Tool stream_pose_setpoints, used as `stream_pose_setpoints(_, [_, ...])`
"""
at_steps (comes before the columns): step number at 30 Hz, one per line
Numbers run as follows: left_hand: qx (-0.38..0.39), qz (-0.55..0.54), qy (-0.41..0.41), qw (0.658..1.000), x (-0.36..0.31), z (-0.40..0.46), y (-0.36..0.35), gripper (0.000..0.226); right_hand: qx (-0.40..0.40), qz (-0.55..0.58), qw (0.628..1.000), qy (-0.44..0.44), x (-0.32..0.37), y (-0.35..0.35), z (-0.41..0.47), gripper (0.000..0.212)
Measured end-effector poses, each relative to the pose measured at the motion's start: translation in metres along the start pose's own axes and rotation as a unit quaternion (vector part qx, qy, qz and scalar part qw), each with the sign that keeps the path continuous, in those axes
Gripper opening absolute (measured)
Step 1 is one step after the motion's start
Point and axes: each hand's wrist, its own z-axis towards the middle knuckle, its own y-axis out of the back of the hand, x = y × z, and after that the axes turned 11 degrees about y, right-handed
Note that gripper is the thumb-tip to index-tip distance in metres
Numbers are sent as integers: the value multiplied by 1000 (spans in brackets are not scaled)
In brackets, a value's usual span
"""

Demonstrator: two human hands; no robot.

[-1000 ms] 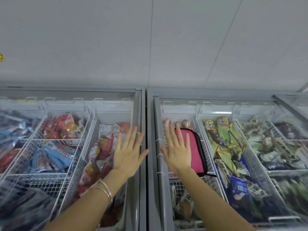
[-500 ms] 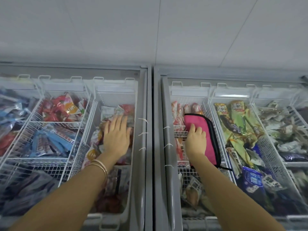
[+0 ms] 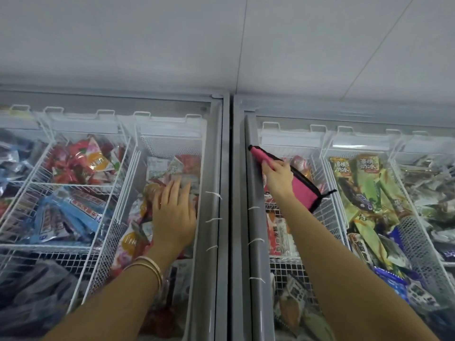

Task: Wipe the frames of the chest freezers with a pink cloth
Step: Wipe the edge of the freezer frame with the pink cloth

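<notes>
Two chest freezers stand side by side under glass lids. My right hand (image 3: 278,177) grips a pink cloth (image 3: 301,187) with black edging, lifted and tilted, its far tip touching the grey left frame (image 3: 252,193) of the right freezer. My left hand (image 3: 173,212) rests flat, fingers spread, on the glass lid of the left freezer, beside that freezer's grey right frame (image 3: 214,217). Gold bangles circle my left wrist.
White wire baskets (image 3: 81,183) full of wrapped ice creams and frozen packs show through both lids. A narrow dark gap (image 3: 231,217) separates the two freezers. A plain white wall (image 3: 221,40) rises behind them.
My right hand has closed on the pink cloth, lifted it off the glass and swung its tip left onto the frame. The left hand stays on the lid. The view has moved closer.
</notes>
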Motion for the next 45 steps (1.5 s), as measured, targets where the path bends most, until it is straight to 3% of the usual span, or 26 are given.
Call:
stream_pose_setpoints(5, [8, 11, 4, 1000, -1, 1, -1, 54, 102, -153, 979, 84, 18, -17, 21, 39])
stream_pose_setpoints(12, [7, 16, 5, 1000, 0, 1, -4, 54, 133, -231, 952, 147, 29, -17, 27, 35])
stream_pose_setpoints(28, [-2, 19, -7, 1000, 1, -6, 2, 59, 123, -246, 937, 216, -7, 14, -151, 30])
stream_pose_setpoints(33, [-1, 25, -7, 1000, 4, -6, -3, 58, 115, -245, 938, 219, -21, 18, -200, 44])
stream_pose_setpoints(41, [4, 16, -5, 1000, 5, -5, -6, 58, 113, -266, 930, 226, -33, 23, -260, 43])
stream_pose_setpoints(45, [-5, 22, -17, 1000, 5, -5, -4, 57, 85, -328, 912, 231, -37, 18, -260, 17])
